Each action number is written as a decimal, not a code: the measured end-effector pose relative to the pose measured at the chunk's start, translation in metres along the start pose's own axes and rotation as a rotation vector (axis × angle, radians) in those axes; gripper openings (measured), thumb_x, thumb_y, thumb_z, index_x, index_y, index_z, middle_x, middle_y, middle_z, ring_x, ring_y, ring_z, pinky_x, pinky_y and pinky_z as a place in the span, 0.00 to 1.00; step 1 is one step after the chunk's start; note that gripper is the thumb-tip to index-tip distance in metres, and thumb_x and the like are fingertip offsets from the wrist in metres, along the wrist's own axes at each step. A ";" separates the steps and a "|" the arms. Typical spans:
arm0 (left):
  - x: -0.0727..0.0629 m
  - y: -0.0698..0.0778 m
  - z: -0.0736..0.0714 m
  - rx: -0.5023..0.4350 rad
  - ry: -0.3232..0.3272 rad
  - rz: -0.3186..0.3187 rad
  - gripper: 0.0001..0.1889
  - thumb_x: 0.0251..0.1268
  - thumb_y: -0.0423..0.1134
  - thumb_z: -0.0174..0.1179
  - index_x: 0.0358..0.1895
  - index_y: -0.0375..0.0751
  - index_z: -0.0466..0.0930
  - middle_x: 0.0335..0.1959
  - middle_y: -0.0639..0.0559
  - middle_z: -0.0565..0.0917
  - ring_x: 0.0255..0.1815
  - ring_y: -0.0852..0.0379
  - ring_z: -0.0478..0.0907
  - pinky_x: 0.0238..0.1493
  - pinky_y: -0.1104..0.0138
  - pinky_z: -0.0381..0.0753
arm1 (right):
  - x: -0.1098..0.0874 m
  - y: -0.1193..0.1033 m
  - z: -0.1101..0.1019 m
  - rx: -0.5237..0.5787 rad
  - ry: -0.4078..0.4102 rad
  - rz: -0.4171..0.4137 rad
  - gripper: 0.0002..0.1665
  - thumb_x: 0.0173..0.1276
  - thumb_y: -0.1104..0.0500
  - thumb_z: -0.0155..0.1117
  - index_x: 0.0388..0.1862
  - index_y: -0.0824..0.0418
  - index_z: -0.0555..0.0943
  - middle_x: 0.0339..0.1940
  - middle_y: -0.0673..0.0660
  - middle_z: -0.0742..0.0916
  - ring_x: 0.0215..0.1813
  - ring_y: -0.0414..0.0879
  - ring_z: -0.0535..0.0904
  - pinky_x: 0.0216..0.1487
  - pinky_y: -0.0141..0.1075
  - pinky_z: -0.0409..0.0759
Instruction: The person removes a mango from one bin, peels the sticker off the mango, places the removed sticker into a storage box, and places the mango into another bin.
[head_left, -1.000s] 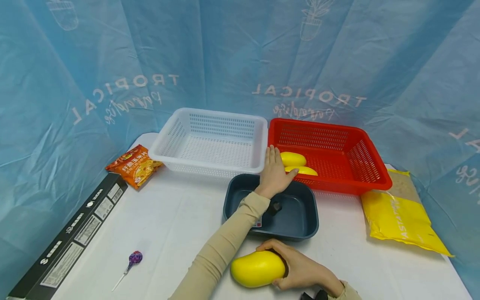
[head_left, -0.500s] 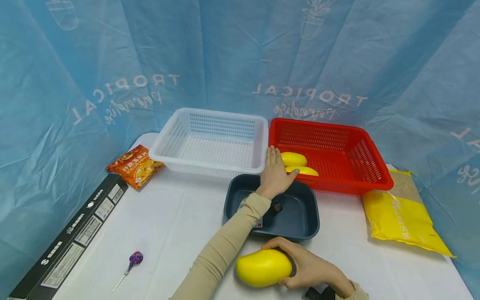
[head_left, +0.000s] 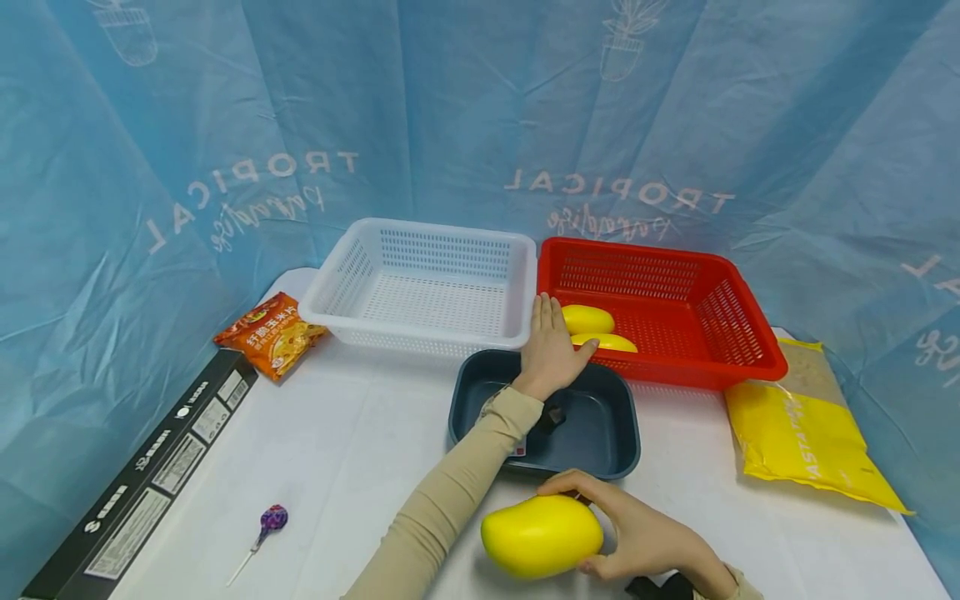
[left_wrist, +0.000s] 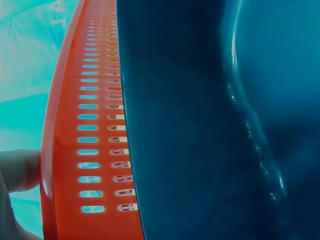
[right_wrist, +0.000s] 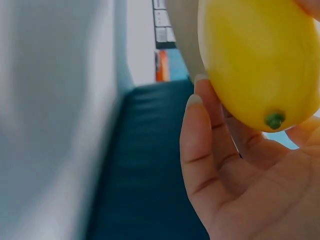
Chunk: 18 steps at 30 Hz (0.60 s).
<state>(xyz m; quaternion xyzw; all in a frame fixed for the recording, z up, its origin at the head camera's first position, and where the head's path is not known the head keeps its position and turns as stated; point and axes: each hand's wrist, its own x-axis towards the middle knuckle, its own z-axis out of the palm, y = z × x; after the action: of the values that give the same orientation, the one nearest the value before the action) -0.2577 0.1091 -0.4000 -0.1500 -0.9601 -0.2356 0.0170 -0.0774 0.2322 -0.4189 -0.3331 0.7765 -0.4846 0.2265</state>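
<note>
My right hand [head_left: 648, 533] grips a yellow mango [head_left: 542, 537] from its right side, in front of the dark blue tub [head_left: 596, 433]. A shadow shows on the white cloth under the fruit. Up close in the right wrist view, the mango [right_wrist: 260, 60] turns its green stem end toward the palm, fingers curled below it. With fingers straight and thumb spread, my left hand [head_left: 551, 354] rests at the near left corner of the red basket [head_left: 705, 371]. Its thumb [left_wrist: 20, 170] touches the basket's rim in the left wrist view. Two yellow mangoes [head_left: 588, 319] lie inside that basket.
Left of the red basket stands a white basket [head_left: 420, 340]. An orange snack bag [head_left: 273, 335] and a long black box [head_left: 142, 475] line the left edge, with a lollipop [head_left: 272, 521] nearby. A yellow pasta bag [head_left: 813, 437] lies at right; a blue curtain [head_left: 465, 108] hangs behind.
My right hand has shifted steadily to the right with the mango, which now sits slightly raised and tilted. The left hand has stayed in place on the red basket.
</note>
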 end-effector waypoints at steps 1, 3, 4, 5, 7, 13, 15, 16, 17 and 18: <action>0.000 0.000 0.000 0.004 -0.002 -0.002 0.46 0.69 0.61 0.49 0.77 0.31 0.43 0.80 0.40 0.43 0.82 0.47 0.37 0.80 0.61 0.36 | -0.002 -0.001 -0.003 -0.007 0.014 -0.019 0.39 0.58 0.55 0.68 0.68 0.49 0.65 0.64 0.50 0.76 0.61 0.42 0.72 0.64 0.36 0.73; 0.000 0.000 0.000 0.010 0.001 0.002 0.47 0.70 0.62 0.48 0.77 0.31 0.42 0.80 0.39 0.43 0.81 0.46 0.37 0.80 0.61 0.36 | -0.005 -0.003 -0.011 -0.045 0.051 -0.069 0.40 0.57 0.57 0.69 0.68 0.52 0.65 0.64 0.51 0.76 0.60 0.42 0.72 0.64 0.35 0.73; 0.000 0.000 0.000 0.013 0.003 0.003 0.47 0.70 0.62 0.48 0.76 0.31 0.43 0.80 0.39 0.43 0.81 0.46 0.37 0.80 0.61 0.37 | -0.006 -0.004 -0.014 -0.067 0.075 -0.079 0.40 0.56 0.58 0.70 0.68 0.52 0.65 0.63 0.51 0.76 0.60 0.42 0.72 0.63 0.35 0.73; 0.000 0.000 0.000 0.016 0.005 0.004 0.47 0.70 0.62 0.48 0.76 0.30 0.43 0.80 0.39 0.43 0.81 0.46 0.37 0.80 0.61 0.37 | -0.008 -0.006 -0.018 -0.091 0.101 -0.078 0.41 0.55 0.58 0.71 0.68 0.51 0.66 0.63 0.50 0.76 0.60 0.41 0.72 0.63 0.34 0.73; 0.000 0.001 0.000 0.025 0.012 0.005 0.47 0.69 0.62 0.48 0.76 0.30 0.43 0.80 0.39 0.43 0.81 0.45 0.38 0.80 0.61 0.37 | -0.011 -0.007 -0.026 -0.150 0.149 -0.087 0.42 0.53 0.59 0.72 0.68 0.51 0.66 0.62 0.49 0.77 0.59 0.40 0.73 0.62 0.34 0.74; -0.002 0.000 0.000 0.022 0.024 0.011 0.46 0.70 0.61 0.49 0.76 0.30 0.44 0.79 0.38 0.45 0.81 0.45 0.38 0.80 0.61 0.39 | -0.016 -0.008 -0.047 -0.244 0.273 -0.039 0.46 0.49 0.64 0.74 0.67 0.49 0.66 0.61 0.48 0.78 0.58 0.38 0.74 0.62 0.30 0.74; -0.002 0.000 -0.001 0.019 0.024 0.014 0.46 0.70 0.61 0.49 0.76 0.30 0.44 0.79 0.37 0.45 0.81 0.44 0.38 0.80 0.61 0.39 | -0.018 -0.007 -0.052 -0.260 0.306 -0.014 0.46 0.48 0.64 0.74 0.68 0.48 0.66 0.62 0.47 0.77 0.58 0.37 0.74 0.62 0.29 0.73; -0.002 0.000 -0.001 0.022 0.027 0.015 0.46 0.70 0.61 0.49 0.76 0.30 0.45 0.79 0.37 0.46 0.81 0.44 0.39 0.80 0.61 0.39 | -0.018 -0.007 -0.054 -0.264 0.320 -0.004 0.47 0.48 0.64 0.73 0.68 0.48 0.66 0.62 0.46 0.77 0.58 0.36 0.74 0.62 0.29 0.73; -0.002 0.000 -0.001 0.024 0.028 0.016 0.46 0.70 0.61 0.49 0.76 0.29 0.45 0.79 0.37 0.46 0.81 0.44 0.39 0.80 0.61 0.39 | -0.019 -0.006 -0.057 -0.271 0.335 0.004 0.47 0.48 0.64 0.73 0.68 0.47 0.66 0.62 0.46 0.77 0.58 0.36 0.73 0.62 0.30 0.73; -0.002 0.000 -0.001 0.028 0.028 0.017 0.46 0.70 0.61 0.48 0.76 0.29 0.45 0.79 0.37 0.46 0.81 0.44 0.39 0.80 0.61 0.39 | -0.020 -0.006 -0.059 -0.276 0.346 0.008 0.46 0.49 0.64 0.73 0.68 0.48 0.66 0.62 0.46 0.77 0.58 0.36 0.73 0.62 0.30 0.73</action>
<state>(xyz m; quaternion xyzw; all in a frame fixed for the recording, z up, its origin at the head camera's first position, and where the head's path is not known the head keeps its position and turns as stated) -0.2555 0.1076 -0.3997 -0.1543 -0.9616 -0.2241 0.0345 -0.1020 0.2802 -0.3879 -0.2697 0.8641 -0.4227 0.0441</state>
